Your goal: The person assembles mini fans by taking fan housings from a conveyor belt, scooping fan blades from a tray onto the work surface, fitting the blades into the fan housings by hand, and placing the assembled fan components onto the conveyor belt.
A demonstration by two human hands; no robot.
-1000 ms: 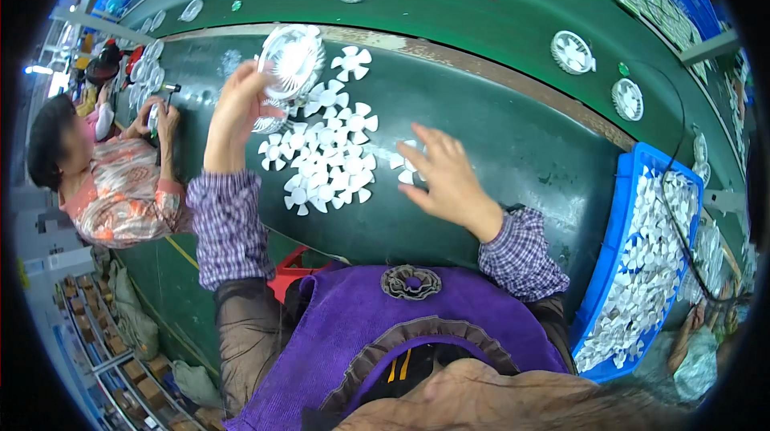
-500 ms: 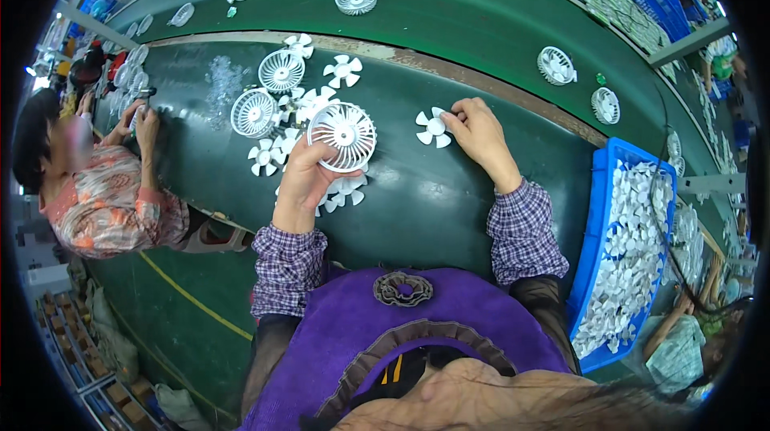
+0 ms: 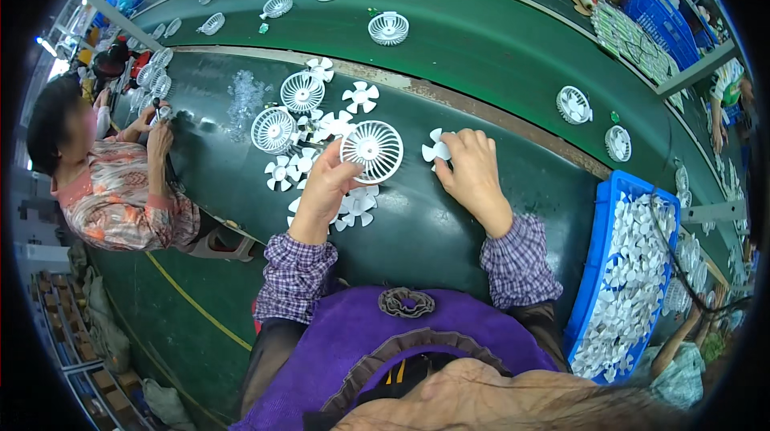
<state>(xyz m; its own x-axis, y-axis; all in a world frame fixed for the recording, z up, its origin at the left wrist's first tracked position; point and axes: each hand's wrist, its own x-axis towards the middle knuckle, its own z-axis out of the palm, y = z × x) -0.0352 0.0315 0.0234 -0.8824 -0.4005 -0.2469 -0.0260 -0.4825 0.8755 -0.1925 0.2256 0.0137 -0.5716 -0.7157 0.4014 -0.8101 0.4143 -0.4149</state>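
Before you the dark green tabletop (image 3: 417,222) carries a blue crate (image 3: 597,271) of white blades at your 3 o'clock; at 11 o'clock lies a cluster of white blade wheels (image 3: 357,208) and grilles. Your left hand (image 3: 329,186) pinches a round white fan grille (image 3: 371,150) at its lower edge, and at 1 o'clock your right hand (image 3: 473,174) curls its fingers on a small white fan blade (image 3: 435,150)

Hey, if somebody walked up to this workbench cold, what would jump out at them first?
Probably the round white fan grille that the left hand holds over the dark green bench, with loose white fan blades scattered beneath. The right hand pinches one white blade beside it. At the right edge, a blue crate brims with more blades.
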